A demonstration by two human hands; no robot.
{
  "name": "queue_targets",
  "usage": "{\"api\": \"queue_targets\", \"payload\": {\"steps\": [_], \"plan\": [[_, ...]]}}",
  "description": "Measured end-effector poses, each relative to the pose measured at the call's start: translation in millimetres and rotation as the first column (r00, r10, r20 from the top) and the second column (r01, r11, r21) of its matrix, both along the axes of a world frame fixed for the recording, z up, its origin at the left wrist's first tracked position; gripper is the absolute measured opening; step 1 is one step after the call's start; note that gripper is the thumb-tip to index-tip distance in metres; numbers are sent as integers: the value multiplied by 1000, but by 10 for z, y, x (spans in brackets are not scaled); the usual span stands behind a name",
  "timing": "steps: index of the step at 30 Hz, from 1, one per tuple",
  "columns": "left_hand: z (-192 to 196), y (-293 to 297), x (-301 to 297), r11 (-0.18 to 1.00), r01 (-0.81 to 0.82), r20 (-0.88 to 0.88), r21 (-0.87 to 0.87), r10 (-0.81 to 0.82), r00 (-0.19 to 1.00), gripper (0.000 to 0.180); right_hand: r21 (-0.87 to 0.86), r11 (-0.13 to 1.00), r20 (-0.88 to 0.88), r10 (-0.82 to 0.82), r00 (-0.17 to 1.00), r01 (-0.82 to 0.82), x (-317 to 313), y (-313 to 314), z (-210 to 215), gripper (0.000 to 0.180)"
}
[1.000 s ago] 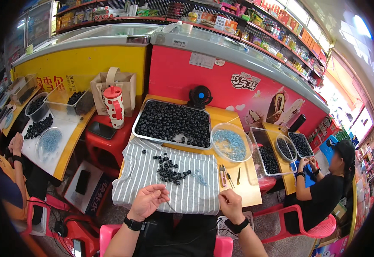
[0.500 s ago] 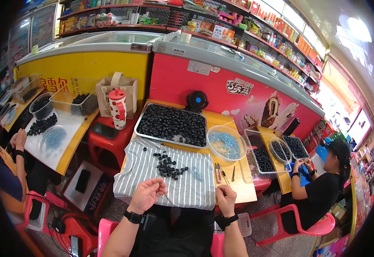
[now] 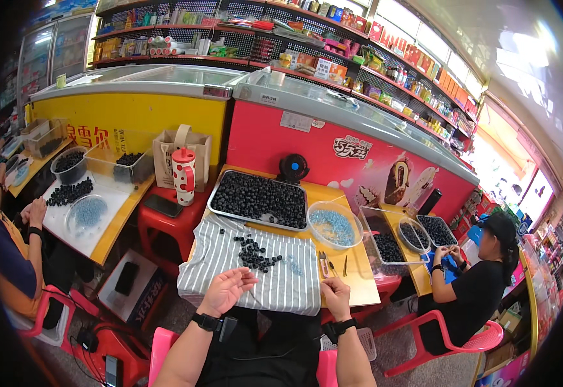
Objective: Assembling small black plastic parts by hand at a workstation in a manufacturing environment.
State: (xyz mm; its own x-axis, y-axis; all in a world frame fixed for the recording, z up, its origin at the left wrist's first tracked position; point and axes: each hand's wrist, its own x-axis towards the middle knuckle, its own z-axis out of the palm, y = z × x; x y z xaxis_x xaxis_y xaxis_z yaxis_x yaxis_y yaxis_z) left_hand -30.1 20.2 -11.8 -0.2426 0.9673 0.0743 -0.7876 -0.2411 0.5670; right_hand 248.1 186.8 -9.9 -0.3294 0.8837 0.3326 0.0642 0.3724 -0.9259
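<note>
Over the near edge of a grey-and-white striped cloth (image 3: pixel 205 271), my left hand (image 3: pixel 227 293) is palm up, its fingertips pressed together. Whatever they hold is too small to make out. My right hand (image 3: pixel 337 298) is closed in a pinch at the cloth's right corner, its contents hidden. Between and beyond the hands, a loose pile of small round black pieces (image 3: pixel 252 253) lies on the cloth. Beside it on the right is a scatter of tiny light-blue pieces (image 3: pixel 292 264). Two slim hand tools (image 3: pixel 324 264) and a dark pointed one (image 3: pixel 345 266) lie on the wooden table.
A metal tray (image 3: pixel 212 205) of black pieces and a clear round tub (image 3: pixel 359 233) of blue pieces stand behind the cloth. A small black fan (image 3: pixel 293 168) stands behind them. A spotted tumbler (image 3: pixel 183 178) is on a red stool. People work at tables left and right.
The whole view has shifted slightly, with the table contents a little lower in it. Both hands keep nearly the same pose and place by the cloth's near edge.
</note>
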Motion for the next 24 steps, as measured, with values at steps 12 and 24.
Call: {"api": "queue_targets", "payload": {"steps": [12,24], "plan": [[-6,54,-25,999,22,11,29,-22,1000,33,-36,999,15,20,1000,-19,5,69,-9,5],[-93,-8,0,1000,-1,-110,-10,0,994,20,-45,999,27,17,999,-15,61,19,-41,2]]}}
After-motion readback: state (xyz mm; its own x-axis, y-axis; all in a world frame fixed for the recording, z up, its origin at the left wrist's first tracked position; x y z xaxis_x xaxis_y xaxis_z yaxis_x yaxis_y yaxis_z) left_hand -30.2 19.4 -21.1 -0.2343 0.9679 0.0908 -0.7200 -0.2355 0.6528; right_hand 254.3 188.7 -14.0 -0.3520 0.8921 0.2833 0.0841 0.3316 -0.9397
